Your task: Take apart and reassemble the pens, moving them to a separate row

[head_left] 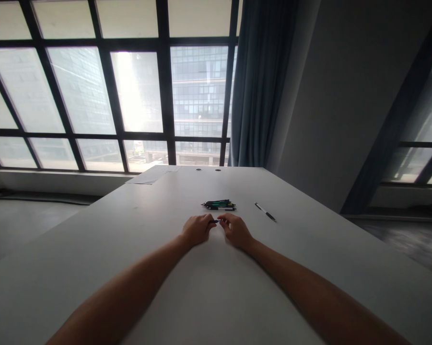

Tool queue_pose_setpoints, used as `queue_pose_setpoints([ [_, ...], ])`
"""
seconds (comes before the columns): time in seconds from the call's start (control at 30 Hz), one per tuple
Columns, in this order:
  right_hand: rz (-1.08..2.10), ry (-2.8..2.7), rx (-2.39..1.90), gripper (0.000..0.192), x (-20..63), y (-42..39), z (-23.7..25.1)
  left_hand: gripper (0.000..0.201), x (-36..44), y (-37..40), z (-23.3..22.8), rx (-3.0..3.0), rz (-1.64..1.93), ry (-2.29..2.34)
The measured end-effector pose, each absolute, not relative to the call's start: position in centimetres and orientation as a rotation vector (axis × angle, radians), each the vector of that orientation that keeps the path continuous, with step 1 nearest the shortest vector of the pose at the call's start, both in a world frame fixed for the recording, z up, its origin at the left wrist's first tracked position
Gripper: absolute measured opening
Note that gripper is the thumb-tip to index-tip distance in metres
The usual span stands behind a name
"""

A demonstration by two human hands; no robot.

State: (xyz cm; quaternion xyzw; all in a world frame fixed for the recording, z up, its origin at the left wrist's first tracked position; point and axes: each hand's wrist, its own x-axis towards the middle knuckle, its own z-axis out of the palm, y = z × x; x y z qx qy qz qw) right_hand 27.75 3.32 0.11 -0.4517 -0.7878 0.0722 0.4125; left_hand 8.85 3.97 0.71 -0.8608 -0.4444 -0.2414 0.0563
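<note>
Over the white table, my left hand (pixel 197 229) is closed on a dark pen (pixel 216 221), which lies level between my two hands. The fingers of my right hand (pixel 234 230) pinch the pen's other end. Most of the pen is hidden by my fingers. Just beyond my hands is a pile of pens (pixel 219 204), dark and green, lying side by side. A single white and black pen (pixel 265 212) lies apart, off to the right of the pile.
The white table (pixel 158 206) stretches away toward a large window (pixel 136 91). Sheets of paper (pixel 147 177) lie at its far left edge. Two dark round cable holes (pixel 217 170) sit near the far edge. A blue curtain (pixel 259 86) hangs behind.
</note>
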Motion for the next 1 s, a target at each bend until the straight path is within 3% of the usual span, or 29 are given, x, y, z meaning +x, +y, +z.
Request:
queue_pose_setpoints([
  [0.27, 0.186, -1.957, -1.244, 0.023, 27.65, 3.15, 0.27, 0.025, 8.88, 3.78, 0.92, -2.607, -0.728, -1.386],
  [0.63, 0.157, -1.856, -1.307, 0.014, 27.95, 3.49, 0.14, 0.027, 9.26, 3.77, 1.09, -2.489, -0.819, -1.465],
  [1.0, 0.247, -2.003, -1.168, 0.015, 27.80, 2.99, 0.36, 0.029, 8.89, 4.12, 0.79, -2.585, -0.793, -1.212],
])
